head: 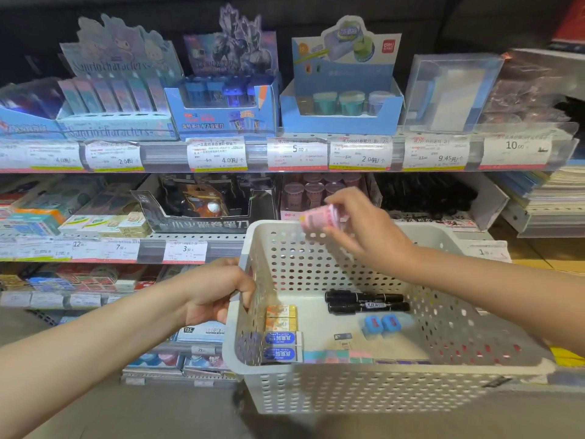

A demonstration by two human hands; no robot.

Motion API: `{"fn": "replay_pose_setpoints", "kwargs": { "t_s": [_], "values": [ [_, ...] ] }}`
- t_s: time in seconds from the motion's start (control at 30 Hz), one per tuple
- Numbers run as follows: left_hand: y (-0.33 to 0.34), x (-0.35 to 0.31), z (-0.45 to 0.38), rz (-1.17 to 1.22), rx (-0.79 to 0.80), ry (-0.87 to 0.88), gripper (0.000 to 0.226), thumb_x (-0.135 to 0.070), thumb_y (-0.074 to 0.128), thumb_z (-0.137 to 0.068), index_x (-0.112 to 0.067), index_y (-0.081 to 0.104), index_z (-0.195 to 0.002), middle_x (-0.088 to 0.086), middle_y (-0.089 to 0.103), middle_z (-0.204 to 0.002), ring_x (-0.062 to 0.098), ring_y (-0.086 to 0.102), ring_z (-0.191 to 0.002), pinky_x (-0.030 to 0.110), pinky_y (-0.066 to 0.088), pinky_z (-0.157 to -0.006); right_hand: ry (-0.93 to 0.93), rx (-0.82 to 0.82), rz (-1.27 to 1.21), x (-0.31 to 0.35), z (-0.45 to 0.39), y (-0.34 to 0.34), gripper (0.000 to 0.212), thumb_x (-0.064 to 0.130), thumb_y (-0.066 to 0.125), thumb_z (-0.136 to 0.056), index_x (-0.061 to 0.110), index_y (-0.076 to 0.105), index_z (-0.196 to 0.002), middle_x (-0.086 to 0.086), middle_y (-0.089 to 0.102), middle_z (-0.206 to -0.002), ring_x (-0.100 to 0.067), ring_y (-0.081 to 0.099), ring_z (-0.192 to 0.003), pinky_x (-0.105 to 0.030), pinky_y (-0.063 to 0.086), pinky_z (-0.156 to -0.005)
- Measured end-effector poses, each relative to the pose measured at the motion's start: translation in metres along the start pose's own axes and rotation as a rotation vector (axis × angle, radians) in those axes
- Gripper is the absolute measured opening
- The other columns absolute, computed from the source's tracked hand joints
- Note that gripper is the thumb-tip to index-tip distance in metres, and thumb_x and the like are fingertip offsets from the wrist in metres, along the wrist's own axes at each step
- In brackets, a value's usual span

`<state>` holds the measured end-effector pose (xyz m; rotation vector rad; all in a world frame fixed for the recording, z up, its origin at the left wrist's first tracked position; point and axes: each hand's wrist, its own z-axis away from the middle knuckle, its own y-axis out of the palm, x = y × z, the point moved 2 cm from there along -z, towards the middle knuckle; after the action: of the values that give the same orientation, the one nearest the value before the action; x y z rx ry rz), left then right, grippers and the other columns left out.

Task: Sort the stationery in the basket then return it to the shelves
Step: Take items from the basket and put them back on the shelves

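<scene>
Two hands are seen working: the white basket [364,388], lower centre, is gripped at its rim by the left hand [218,289], while a pink sharpener [319,218] is pinched mid-frame by the right hand [361,226].

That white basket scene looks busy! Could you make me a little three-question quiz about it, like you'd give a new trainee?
1. True or false: the left hand grips the rim of the white basket.
2. What does the right hand hold?
A. a black marker
B. a pink cylindrical sharpener
C. a blue eraser
3. Fill in: two black markers lie side by side on the basket's ______.

Key:
1. True: its fingers curl over the left rim.
2. B: the pink cylindrical sharpener is pinched above the basket's far edge, in front of a shelf box of similar pink cylinders.
3. Floor: they rest inside, near the blue erasers.
</scene>
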<state>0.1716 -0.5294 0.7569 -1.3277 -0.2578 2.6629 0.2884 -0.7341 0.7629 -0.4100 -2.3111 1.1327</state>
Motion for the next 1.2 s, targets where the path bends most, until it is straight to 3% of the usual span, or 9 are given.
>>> {"fn": "replay_pose_setpoints", "kwargs": {
  "t_s": [0.27, 0.43, 0.53, 0.67, 0.8, 0.93, 1.03, 1.13, 1.2],
  "values": [
    [-0.003, 0.002, 0.0, 0.006, 0.004, 0.017, 0.035, 0.018, 0.039, -0.074, -0.004, 0.062, -0.089, 0.01, 0.053, -0.057, 0.021, 0.049, -0.052, 0.017, 0.043, -0.036, 0.365, -0.032, 0.061, -0.065, -0.018, -0.001, 0.027, 0.031, 0.055, -0.091, 0.013, 0.053, -0.112, -0.005, 0.054, -0.117, -0.023, 0.055, -0.102, -0.04, 0.049, -0.083],
    [-0.002, 0.006, 0.004, 0.028, 0.005, 0.0, 0.033, 0.015, 0.047, -0.066, -0.004, 0.063, -0.086, 0.012, 0.053, -0.062, 0.023, 0.048, -0.057, 0.019, 0.042, -0.04, 0.478, 0.021, 0.177, -0.088, -0.031, 0.005, 0.015, 0.018, 0.053, -0.092, 0.006, 0.058, -0.1, -0.011, 0.058, -0.105, -0.03, 0.057, -0.095, -0.031, 0.043, -0.073],
    [0.001, 0.008, 0.007, 0.033, -0.001, -0.001, 0.04, 0.01, 0.05, -0.056, -0.003, 0.062, -0.091, 0.014, 0.051, -0.064, 0.022, 0.046, -0.054, 0.016, 0.04, -0.037, 0.529, 0.023, 0.146, -0.09, -0.04, -0.001, 0.008, 0.009, 0.053, -0.09, 0.013, 0.057, -0.095, -0.013, 0.059, -0.108, -0.033, 0.057, -0.099, -0.027, 0.036, -0.072],
    [0.005, 0.007, 0.01, 0.024, -0.008, 0.021, 0.037, 0.019, 0.04, -0.073, -0.004, 0.06, -0.095, 0.009, 0.05, -0.056, 0.016, 0.044, -0.042, 0.013, 0.033, -0.032, 0.497, 0.136, 0.34, -0.089, -0.047, -0.007, 0.024, 0.014, 0.053, -0.092, 0.012, 0.058, -0.115, -0.014, 0.053, -0.125, -0.034, 0.051, -0.111, -0.027, 0.035, -0.076],
    [0.008, 0.007, 0.01, 0.049, 0.001, 0.024, 0.036, 0.017, 0.043, -0.07, -0.004, 0.061, -0.093, 0.009, 0.051, -0.057, 0.016, 0.046, -0.043, 0.014, 0.034, -0.032, 0.466, 0.206, 0.414, -0.091, -0.05, -0.007, 0.032, 0.012, 0.054, -0.09, 0.011, 0.054, -0.122, -0.015, 0.051, -0.128, -0.035, 0.05, -0.113, -0.034, 0.044, -0.083],
    [0.011, 0.008, 0.009, 0.061, -0.004, 0.029, 0.052, 0.005, 0.048, -0.045, -0.004, 0.061, -0.095, 0.01, 0.053, -0.058, 0.016, 0.049, -0.044, 0.015, 0.037, -0.033, 0.514, 0.213, 0.328, -0.095, -0.055, -0.008, 0.005, 0.018, 0.057, -0.089, 0.014, 0.054, -0.088, -0.009, 0.057, -0.11, -0.03, 0.054, -0.105, -0.029, 0.038, -0.075],
    [0.011, 0.009, 0.008, 0.05, -0.005, 0.031, 0.06, 0.003, 0.048, -0.044, -0.003, 0.062, -0.102, 0.01, 0.053, -0.06, 0.017, 0.049, -0.047, 0.016, 0.039, -0.035, 0.458, 0.416, 0.379, -0.094, -0.055, -0.013, 0.035, 0.019, 0.047, -0.097, 0.027, 0.034, -0.065, -0.012, 0.054, -0.113, -0.027, 0.051, -0.11, -0.032, 0.038, -0.091],
    [0.013, 0.009, 0.007, 0.047, -0.001, 0.031, 0.062, 0.003, 0.048, -0.044, -0.002, 0.062, -0.105, 0.009, 0.053, -0.059, 0.017, 0.049, -0.048, 0.016, 0.04, -0.036, 0.397, 0.361, 0.393, -0.102, -0.061, -0.007, 0.01, 0.021, 0.052, -0.092, 0.025, 0.053, -0.083, -0.007, 0.055, -0.128, -0.028, 0.05, -0.114, -0.029, 0.041, -0.089],
    [0.013, 0.008, 0.006, 0.046, 0.0, 0.029, 0.062, 0.003, 0.047, -0.044, -0.003, 0.061, -0.104, 0.009, 0.053, -0.058, 0.016, 0.048, -0.046, 0.016, 0.038, -0.035, 0.394, 0.341, 0.369, -0.105, -0.065, -0.002, 0.026, 0.015, 0.052, -0.088, 0.023, 0.06, -0.112, -0.007, 0.054, -0.13, -0.03, 0.051, -0.113, -0.029, 0.046, -0.09]
  ]
}}
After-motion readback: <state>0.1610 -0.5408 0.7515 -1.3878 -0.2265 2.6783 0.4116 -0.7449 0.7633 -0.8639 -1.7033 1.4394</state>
